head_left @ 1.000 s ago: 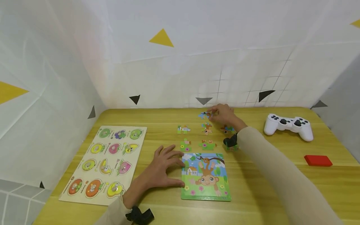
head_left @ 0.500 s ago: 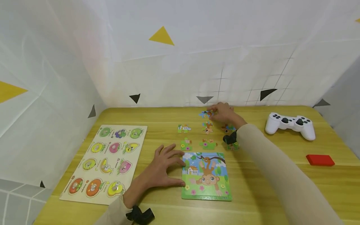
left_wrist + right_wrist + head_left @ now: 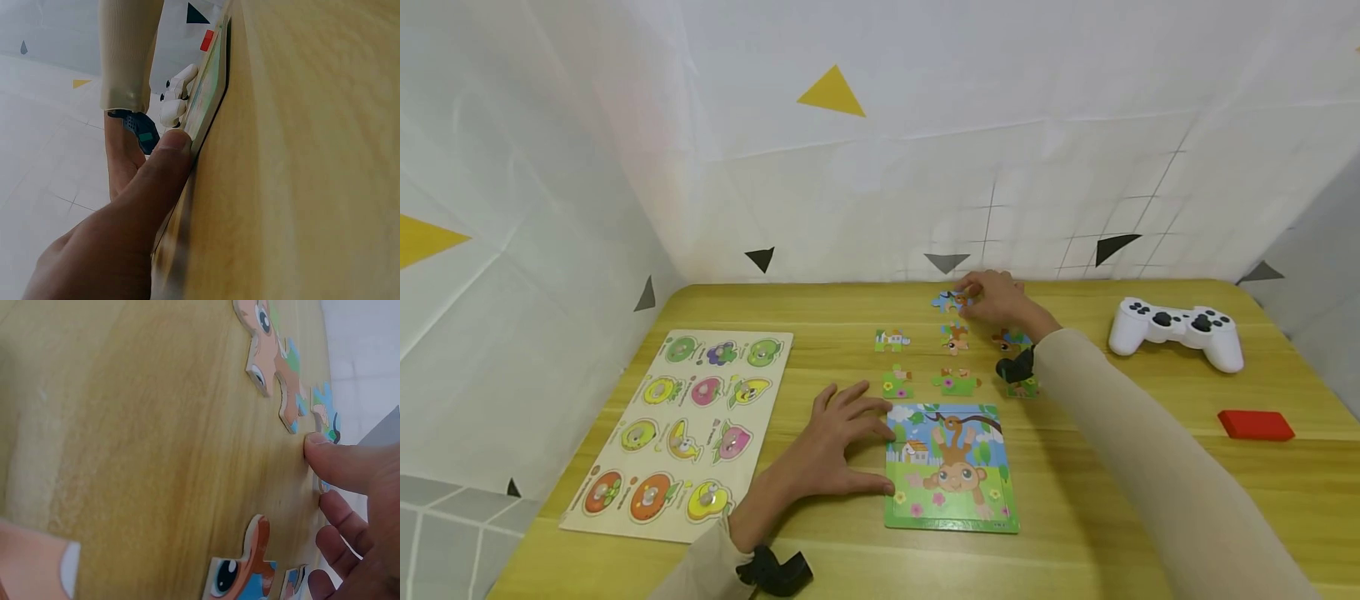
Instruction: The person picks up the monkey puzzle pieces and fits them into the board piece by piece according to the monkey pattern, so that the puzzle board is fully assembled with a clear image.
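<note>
My right hand is at the far side of the table, with thumb and fingers pinching the right edge of a blue puzzle piece printed with a branch. In the right wrist view the thumb lies against that piece; part of it is hidden by the hand. My left hand is spread at the left side of a square monkey puzzle board. Its thumb touches the board's edge in the left wrist view.
Between board and right hand lie several loose pieces, among them a house piece and a monkey-face piece. A fruit peg board lies left. On the right are a white game controller and a red block.
The head view has shifted slightly. Both hands stay at nearly the same places, the right at the blue puzzle piece and the left beside the board.
</note>
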`<state>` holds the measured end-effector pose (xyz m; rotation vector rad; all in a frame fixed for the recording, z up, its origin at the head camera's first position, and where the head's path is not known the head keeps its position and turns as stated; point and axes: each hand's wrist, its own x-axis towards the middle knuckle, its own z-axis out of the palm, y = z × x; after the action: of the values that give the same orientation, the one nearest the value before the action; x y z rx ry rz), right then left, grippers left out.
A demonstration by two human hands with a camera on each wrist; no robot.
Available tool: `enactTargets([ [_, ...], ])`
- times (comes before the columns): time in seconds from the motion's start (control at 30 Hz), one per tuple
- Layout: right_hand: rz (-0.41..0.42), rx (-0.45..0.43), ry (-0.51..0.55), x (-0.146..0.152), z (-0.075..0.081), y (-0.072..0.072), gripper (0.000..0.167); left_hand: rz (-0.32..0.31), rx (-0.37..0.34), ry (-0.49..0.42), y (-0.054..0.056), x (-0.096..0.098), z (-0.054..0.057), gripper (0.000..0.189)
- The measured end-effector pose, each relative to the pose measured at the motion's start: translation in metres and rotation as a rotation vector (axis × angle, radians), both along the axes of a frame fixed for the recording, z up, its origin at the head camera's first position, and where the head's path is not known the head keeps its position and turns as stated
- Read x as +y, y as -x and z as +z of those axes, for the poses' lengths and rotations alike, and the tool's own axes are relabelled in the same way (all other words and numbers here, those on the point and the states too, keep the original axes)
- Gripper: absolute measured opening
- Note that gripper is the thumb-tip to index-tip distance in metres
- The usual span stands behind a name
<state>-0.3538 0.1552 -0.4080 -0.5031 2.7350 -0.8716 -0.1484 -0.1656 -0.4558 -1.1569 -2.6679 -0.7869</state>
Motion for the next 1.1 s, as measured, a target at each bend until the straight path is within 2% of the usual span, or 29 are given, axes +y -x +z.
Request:
enactTargets([
  [0.47,-0.027,-0.018,0.13,0.007,-0.006,0.002,0.042,0.003,-0.005,0.006,0.0,0.0,0.0,0.054],
  [0.77,0.031,-0.012,0.123,0.016,-0.007,0.006,0.043,0.01,-0.016,0.004,-0.001,0.0,0.001,0.054],
  [0.93,0.05,0.02,0.19,0.02,-0.008,0.007,0.04,0.01,-0.021,0.003,-0.001,0.001,0.002,0.054],
  [1.1,0.09,0.011,0.264,0.022,0.0,-0.001,0.041,0.01,-0.012,0.009,0.0,0.0,0.001,0.054],
])
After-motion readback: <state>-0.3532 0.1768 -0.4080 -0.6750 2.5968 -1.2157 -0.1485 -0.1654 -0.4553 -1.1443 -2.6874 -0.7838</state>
